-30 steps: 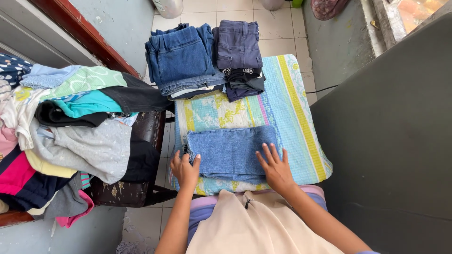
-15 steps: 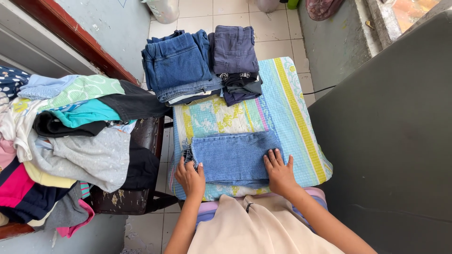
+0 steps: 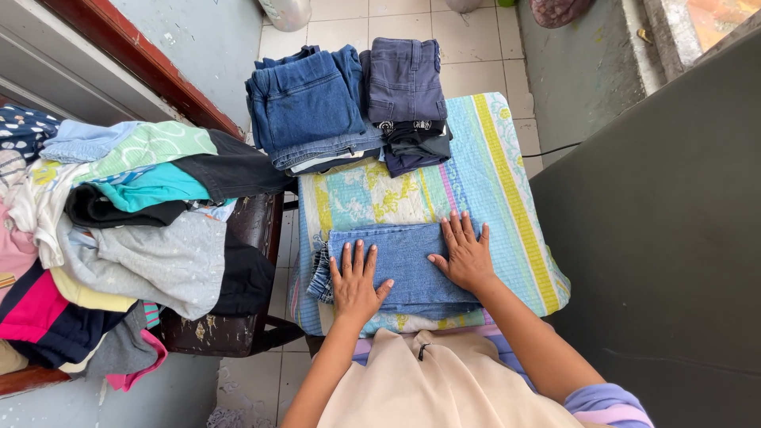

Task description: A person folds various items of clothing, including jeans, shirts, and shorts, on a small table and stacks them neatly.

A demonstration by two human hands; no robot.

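Both hands are lying flat, fingers spread wide: left hand [image 3: 357, 284] and right hand [image 3: 466, 255] pressing folded light-blue denim [image 3: 404, 265] (coarse weave, rectangular) on the quilted bench cover [image 3: 507, 190].

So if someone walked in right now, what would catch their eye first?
Probably both hands, left hand and right hand, pressed flat on folded light-blue jeans on the striped pastel cloth. Then two stacks of folded dark denim at its far edge, and the jumbled clothes pile on the left.
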